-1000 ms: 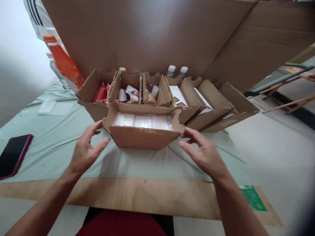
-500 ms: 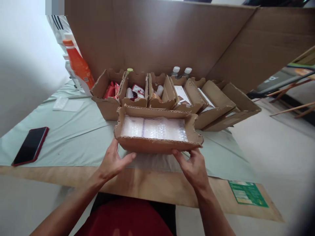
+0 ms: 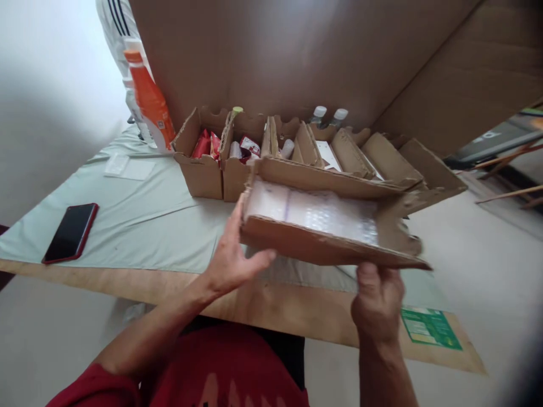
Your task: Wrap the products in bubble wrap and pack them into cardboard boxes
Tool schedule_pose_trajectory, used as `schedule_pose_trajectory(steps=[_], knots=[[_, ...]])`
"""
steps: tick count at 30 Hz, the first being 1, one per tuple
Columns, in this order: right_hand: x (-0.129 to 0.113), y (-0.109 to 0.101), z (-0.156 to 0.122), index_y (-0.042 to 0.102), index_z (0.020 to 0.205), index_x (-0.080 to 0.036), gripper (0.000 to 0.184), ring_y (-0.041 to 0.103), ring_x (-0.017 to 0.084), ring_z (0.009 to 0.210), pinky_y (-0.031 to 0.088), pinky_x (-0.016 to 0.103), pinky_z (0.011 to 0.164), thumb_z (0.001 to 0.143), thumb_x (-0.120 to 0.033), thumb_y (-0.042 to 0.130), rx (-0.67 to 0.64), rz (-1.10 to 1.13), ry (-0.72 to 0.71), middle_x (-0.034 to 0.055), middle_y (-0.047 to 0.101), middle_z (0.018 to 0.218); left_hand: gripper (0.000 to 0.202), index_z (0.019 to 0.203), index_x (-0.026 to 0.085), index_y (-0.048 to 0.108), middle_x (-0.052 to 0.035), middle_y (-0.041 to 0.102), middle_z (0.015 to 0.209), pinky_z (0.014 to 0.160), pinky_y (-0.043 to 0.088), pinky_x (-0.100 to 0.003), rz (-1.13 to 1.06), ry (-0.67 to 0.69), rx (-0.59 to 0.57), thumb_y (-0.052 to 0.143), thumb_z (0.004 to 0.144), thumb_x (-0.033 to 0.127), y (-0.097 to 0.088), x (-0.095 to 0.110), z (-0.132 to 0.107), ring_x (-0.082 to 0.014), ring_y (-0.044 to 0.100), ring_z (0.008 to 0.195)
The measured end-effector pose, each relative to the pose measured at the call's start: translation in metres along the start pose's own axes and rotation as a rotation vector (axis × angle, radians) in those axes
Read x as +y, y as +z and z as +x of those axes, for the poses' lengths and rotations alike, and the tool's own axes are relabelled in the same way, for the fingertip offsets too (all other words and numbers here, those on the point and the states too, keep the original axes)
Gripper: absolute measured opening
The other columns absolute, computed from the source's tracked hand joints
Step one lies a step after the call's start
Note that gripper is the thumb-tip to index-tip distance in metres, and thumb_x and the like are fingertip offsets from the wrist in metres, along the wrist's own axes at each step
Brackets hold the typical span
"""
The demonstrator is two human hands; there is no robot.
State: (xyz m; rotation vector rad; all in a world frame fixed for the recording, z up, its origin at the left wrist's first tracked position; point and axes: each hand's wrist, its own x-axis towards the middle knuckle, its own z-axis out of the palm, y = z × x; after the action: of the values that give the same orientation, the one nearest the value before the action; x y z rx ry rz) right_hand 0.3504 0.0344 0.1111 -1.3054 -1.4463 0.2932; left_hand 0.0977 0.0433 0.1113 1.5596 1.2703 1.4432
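A narrow open cardboard box (image 3: 297, 244) is held between my two hands, raised and a little tilted with its right end lower. Inside lies a white package in bubble wrap (image 3: 316, 212), with bare cardboard at the box's right end. My left hand (image 3: 237, 254) grips the left end, its thumb along the lower front and its other fingers partly hidden behind the cardboard. My right hand (image 3: 379, 299) holds the bottom near the right end from below; its fingertips are hidden under the box.
Behind stands a row of cardboard bins (image 3: 206, 175) holding red packets and white items. A large cardboard panel (image 3: 275, 62) rises at the back. An orange bottle (image 3: 150, 99), a phone (image 3: 71, 233) and a flat clear packet (image 3: 128, 167) are at left. A green card (image 3: 431, 328) lies front right.
Both hands have carried the cardboard box to the right and tipped it, its right end now lower and closer. My right wrist has turned. The whole view has shifted slightly.
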Motion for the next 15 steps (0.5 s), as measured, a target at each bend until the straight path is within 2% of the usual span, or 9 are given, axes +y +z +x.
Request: schedule_pose_trajectory(steps=[3,5,7,11,13,15], knots=[[-0.011,0.027,-0.005,0.067,0.124,-0.018,0.054,0.068,0.031,0.111,0.053,0.048,0.100,0.096,-0.063,0.058,-0.206,0.075,0.028,0.0143,0.072,0.120,0.071,0.140,0.020,0.050,-0.0125,0.067,0.133,0.110,0.051,-0.049,0.019,-0.053,0.133,0.079,0.080,0.047,-0.026,-0.008,-0.001,-0.0319,0.064,0.125],[-0.017,0.040,0.000,0.067,0.122,-0.018,0.053,0.069,0.030,0.110,0.054,0.046,0.098,0.096,-0.063,0.058,-0.264,0.115,0.031,0.0141,0.072,0.119,0.069,0.139,0.021,0.050,-0.0106,0.067,0.131,0.110,0.051,-0.048,0.050,-0.045,0.204,0.078,0.081,0.047,-0.036,-0.009,-0.001,-0.0310,0.063,0.125],[-0.017,0.041,0.005,0.068,0.121,-0.018,0.051,0.068,0.030,0.113,0.054,0.046,0.100,0.097,-0.062,0.057,-0.213,0.108,0.016,0.0135,0.073,0.117,0.071,0.142,0.022,0.048,-0.0114,0.065,0.135,0.114,0.048,-0.049,0.048,-0.034,0.224,0.077,0.082,0.048,-0.032,-0.007,-0.005,-0.0318,0.060,0.131],[-0.005,0.026,0.007,0.066,0.130,-0.019,0.054,0.063,0.033,0.124,0.049,0.050,0.108,0.098,-0.060,0.056,-0.062,0.056,-0.031,0.0141,0.071,0.125,0.080,0.151,0.023,0.039,-0.0155,0.053,0.152,0.124,0.037,-0.052,-0.036,-0.084,0.166,0.076,0.083,0.042,-0.004,-0.008,-0.028,-0.0340,0.047,0.147],[0.002,0.029,0.005,0.065,0.134,-0.019,0.056,0.063,0.034,0.126,0.048,0.051,0.108,0.098,-0.061,0.054,-0.087,0.072,-0.030,0.0144,0.070,0.129,0.081,0.154,0.024,0.035,-0.0156,0.049,0.155,0.127,0.033,-0.054,-0.035,-0.137,0.182,0.074,0.085,0.041,-0.001,-0.015,-0.046,-0.0345,0.042,0.151],[0.003,0.046,0.004,0.065,0.133,-0.019,0.058,0.066,0.034,0.121,0.051,0.050,0.105,0.098,-0.063,0.054,-0.177,0.122,-0.013,0.0146,0.072,0.126,0.079,0.154,0.026,0.035,-0.0151,0.049,0.155,0.128,0.031,-0.056,0.027,-0.202,0.269,0.073,0.087,0.042,-0.010,-0.025,-0.068,-0.0350,0.042,0.151]])
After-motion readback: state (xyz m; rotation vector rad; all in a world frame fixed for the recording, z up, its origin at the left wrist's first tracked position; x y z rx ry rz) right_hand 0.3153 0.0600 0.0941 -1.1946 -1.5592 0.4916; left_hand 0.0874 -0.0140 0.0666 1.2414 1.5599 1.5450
